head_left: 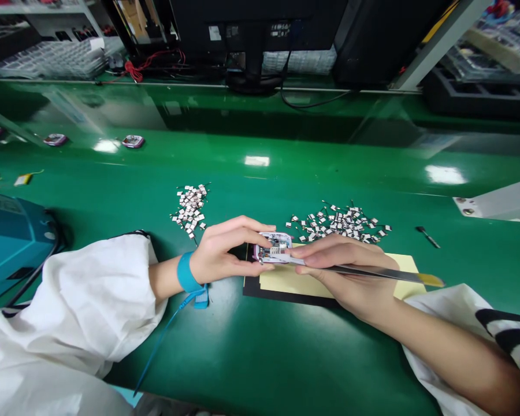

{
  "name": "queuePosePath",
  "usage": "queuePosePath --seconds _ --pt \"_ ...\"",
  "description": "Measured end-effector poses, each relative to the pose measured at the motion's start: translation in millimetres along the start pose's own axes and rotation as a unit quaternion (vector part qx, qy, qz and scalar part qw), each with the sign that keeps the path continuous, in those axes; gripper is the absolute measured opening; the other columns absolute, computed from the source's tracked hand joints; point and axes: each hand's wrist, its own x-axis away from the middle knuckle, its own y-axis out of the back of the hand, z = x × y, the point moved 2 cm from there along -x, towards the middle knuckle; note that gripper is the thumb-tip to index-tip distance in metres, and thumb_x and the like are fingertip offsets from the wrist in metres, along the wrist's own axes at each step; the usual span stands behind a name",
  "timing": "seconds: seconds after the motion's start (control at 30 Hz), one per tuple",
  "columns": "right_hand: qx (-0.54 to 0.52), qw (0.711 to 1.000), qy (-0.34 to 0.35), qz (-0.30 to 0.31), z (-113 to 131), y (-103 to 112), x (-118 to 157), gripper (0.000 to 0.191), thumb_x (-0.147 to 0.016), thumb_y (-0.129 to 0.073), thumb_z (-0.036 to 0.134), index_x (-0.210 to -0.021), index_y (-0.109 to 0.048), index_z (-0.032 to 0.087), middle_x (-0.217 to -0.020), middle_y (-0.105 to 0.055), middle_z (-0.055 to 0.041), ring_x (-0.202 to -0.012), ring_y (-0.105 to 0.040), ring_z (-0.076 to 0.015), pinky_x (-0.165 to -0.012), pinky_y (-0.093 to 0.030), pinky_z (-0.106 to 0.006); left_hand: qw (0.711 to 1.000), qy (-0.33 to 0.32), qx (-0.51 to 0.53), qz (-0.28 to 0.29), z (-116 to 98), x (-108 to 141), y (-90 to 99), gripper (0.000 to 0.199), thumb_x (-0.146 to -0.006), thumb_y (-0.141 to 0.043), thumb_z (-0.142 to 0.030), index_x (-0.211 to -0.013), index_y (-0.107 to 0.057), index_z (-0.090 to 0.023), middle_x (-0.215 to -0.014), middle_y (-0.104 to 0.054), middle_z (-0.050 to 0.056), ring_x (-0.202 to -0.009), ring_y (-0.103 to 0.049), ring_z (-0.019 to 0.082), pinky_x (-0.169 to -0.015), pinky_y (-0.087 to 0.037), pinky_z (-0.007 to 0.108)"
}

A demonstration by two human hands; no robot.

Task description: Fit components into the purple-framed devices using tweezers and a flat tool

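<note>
My left hand (pixel 225 249) pinches the left side of a small open device with a circuit board (pixel 279 241) in a white and purple case. Between the fingers of my right hand (pixel 346 268) is a pair of metal tweezers (pixel 372 271), its far end yellow. The tweezers' tips reach onto the board; whether they grip a part there is too small to tell. Below the device lie a yellow paper pad (pixel 303 284) and a black sheet (pixel 253 287). A blue wrist strap (pixel 186 273) with a cord circles my left wrist.
Small white components lie in a left pile (pixel 190 208) and a right pile (pixel 342 224). A small brush (pixel 428 237) rests at the right. Similar open devices (pixel 133 141) stand at the back left, near a yellow battery (pixel 23 179). A blue machine (pixel 13 237) occupies the left edge.
</note>
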Motion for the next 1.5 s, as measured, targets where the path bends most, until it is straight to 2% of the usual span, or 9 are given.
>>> queuePosePath --seconds 0.47,0.63,0.73,0.8,0.83,0.93,1.1,1.33,1.5 --pt "-0.053 0.997 -0.038 -0.050 2.8 -2.1 -8.8 0.026 -0.066 -0.068 0.004 -0.081 -0.062 0.024 -0.079 -0.064 0.0006 -0.076 -0.062 -0.0146 -0.069 -0.054 -0.027 0.997 -0.051 -0.048 0.038 -2.0 1.3 6.0 0.017 -0.068 -0.068 -0.019 -0.079 -0.059 -0.010 -0.096 -0.060 0.014 -0.082 -0.061 0.016 -0.070 -0.053 0.021" --pt "-0.127 0.984 -0.098 -0.071 11.4 37.2 -23.8 0.010 -0.076 -0.060 0.020 -0.080 -0.051 0.021 -0.081 -0.061 -0.0002 -0.078 -0.061 -0.0152 -0.071 -0.051 -0.030 0.995 -0.027 -0.032 0.087 -4.2 -3.1 8.4 0.013 -0.071 -0.064 -0.013 -0.083 -0.060 -0.011 -0.102 -0.056 0.013 -0.092 -0.058 0.016 -0.076 -0.051 0.021" --pt "-0.029 0.980 -0.165 -0.105 4.9 83.3 -21.5 0.016 -0.085 -0.042 0.031 -0.075 -0.037 0.021 -0.077 -0.061 -0.0017 -0.073 -0.062 -0.0167 -0.069 -0.050 -0.033 0.991 -0.024 0.004 0.135 -7.1 -9.2 -0.8 0.012 -0.074 -0.060 -0.011 -0.086 -0.059 -0.012 -0.104 -0.054 0.012 -0.094 -0.057 0.016 -0.080 -0.051 0.023" --pt "0.174 0.940 -0.258 -0.136 -3.5 117.5 -12.4 0.018 -0.087 -0.029 0.028 -0.071 -0.033 0.020 -0.074 -0.060 -0.0029 -0.064 -0.060 -0.0153 -0.061 -0.048 -0.030 0.984 -0.024 0.026 0.175 -9.4 -13.4 -11.3 0.011 -0.076 -0.058 -0.012 -0.086 -0.059 -0.013 -0.106 -0.053 0.012 -0.094 -0.057 0.016 -0.080 -0.050 0.023" --pt "0.294 0.896 -0.306 -0.134 -7.0 133.2 -6.5 0.019 -0.086 -0.028 0.026 -0.069 -0.033 0.019 -0.071 -0.059 -0.0029 -0.060 -0.058 -0.0144 -0.057 -0.046 -0.027 0.980 -0.024 0.033 0.194 -10.3 -15.1 -16.8 0.010 -0.077 -0.056 -0.012 -0.086 -0.060 -0.013 -0.107 -0.052 0.012 -0.094 -0.057 0.016 -0.080 -0.050 0.022" --pt "0.441 0.813 -0.363 -0.115 -12.3 166.1 9.9 0.023 -0.078 -0.047 0.027 -0.059 -0.037 0.018 -0.059 -0.053 -0.0021 -0.056 -0.053 -0.0158 -0.052 -0.037 -0.026 0.971 -0.018 0.023 0.236 -10.6 -18.0 -30.5 0.009 -0.079 -0.053 -0.015 -0.085 -0.060 -0.015 -0.109 -0.052 0.010 -0.091 -0.058 0.015 -0.078 -0.050 0.022" --pt "0.484 0.773 -0.408 -0.041 -16.2 178.5 24.9 0.019 -0.065 -0.066 0.031 -0.065 -0.053 0.017 -0.062 -0.058 -0.0011 -0.057 -0.053 -0.0163 -0.051 -0.035 -0.025 0.956 0.013 -0.009 0.293 -5.0 -15.8 -39.9 0.023 -0.082 -0.051 -0.020 -0.105 -0.052 -0.019 -0.109 -0.055 0.007 -0.102 -0.052 0.016 -0.087 -0.046 0.027" --pt "0.519 0.731 -0.441 0.033 -22.5 170.8 24.4 0.010 -0.076 -0.055 0.021 -0.069 -0.060 0.016 -0.062 -0.060 -0.0040 -0.060 -0.055 -0.0177 -0.051 -0.034 -0.025 0.934 0.086 -0.020 0.347 -9.3 -13.6 -40.4 0.039 -0.077 -0.057 -0.029 -0.113 -0.046 -0.020 -0.111 -0.054 0.007 -0.104 -0.050 0.018 -0.089 -0.044 0.030" --pt "0.534 0.722 -0.435 0.061 -18.6 166.1 23.8 0.009 -0.073 -0.060 0.023 -0.075 -0.059 0.015 -0.071 -0.062 -0.0050 -0.064 -0.057 -0.0184 -0.051 -0.035 -0.024 0.959 0.077 -0.028 0.270 -13.0 -15.1 -33.5 0.026 -0.081 -0.052 -0.026 -0.106 -0.053 -0.019 -0.109 -0.056 0.006 -0.102 -0.052 0.015 -0.089 -0.043 0.028"
